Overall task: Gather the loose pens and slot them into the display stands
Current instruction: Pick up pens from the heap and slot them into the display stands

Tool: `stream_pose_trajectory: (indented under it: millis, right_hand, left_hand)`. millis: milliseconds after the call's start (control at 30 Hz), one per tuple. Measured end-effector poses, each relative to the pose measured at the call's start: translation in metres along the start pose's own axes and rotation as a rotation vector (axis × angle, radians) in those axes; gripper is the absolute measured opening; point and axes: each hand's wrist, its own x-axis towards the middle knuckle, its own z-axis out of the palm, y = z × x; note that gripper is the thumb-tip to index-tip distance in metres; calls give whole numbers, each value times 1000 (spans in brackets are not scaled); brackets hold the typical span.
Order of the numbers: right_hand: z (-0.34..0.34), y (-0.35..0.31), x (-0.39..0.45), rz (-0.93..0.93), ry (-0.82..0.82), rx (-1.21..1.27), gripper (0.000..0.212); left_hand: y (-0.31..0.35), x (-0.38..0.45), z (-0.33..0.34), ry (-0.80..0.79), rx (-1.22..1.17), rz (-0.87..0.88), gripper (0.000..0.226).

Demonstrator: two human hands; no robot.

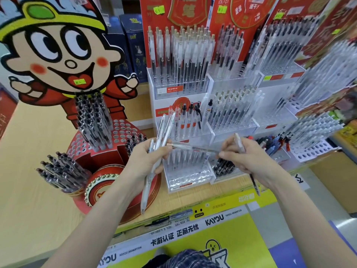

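My left hand (148, 161) grips a bundle of several white and clear pens (164, 130), their tips fanning up and one barrel hanging down below the palm. My right hand (249, 161) holds a white pen (239, 144) and a dark pen (255, 183) that points down. A clear pen (195, 148) lies level between the two hands, pinched at each end. Just beyond the hands stands a clear display stand (185, 178) with open holes in its front rows.
Tiered clear stands (179, 88) full of pens fill the back and right. On the left stands a red cartoon-figure display (119, 132) with round holes and bundled dark pens. A yellow-green shelf edge (222, 206) runs below the hands.
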Motion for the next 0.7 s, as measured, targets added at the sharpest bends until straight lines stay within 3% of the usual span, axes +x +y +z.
stream_pose_trajectory:
  millis: [133, 233, 367, 500, 567, 700]
  right_hand:
    - [15, -4, 0, -51, -95, -263, 12]
    - [37, -12, 8, -106, -86, -229, 7]
    - [40, -25, 12, -183, -22, -260, 1]
    - [19, -54, 21, -275, 165, -127, 11]
    - [10, -80, 30, -411, 281, -55, 20]
    - [19, -137, 55, -675, 429, -309, 20]
  left_hand:
    - [2, 4, 1, -31, 193, 96, 16]
    - [5, 4, 11, -94, 282, 135, 22]
    - [15, 10, 18, -74, 290, 197, 12]
    - [34, 23, 12, 135, 290, 353, 9]
    - [46, 30, 7, 203, 316, 410, 9]
    - [63, 35, 5, 252, 261, 457, 7]
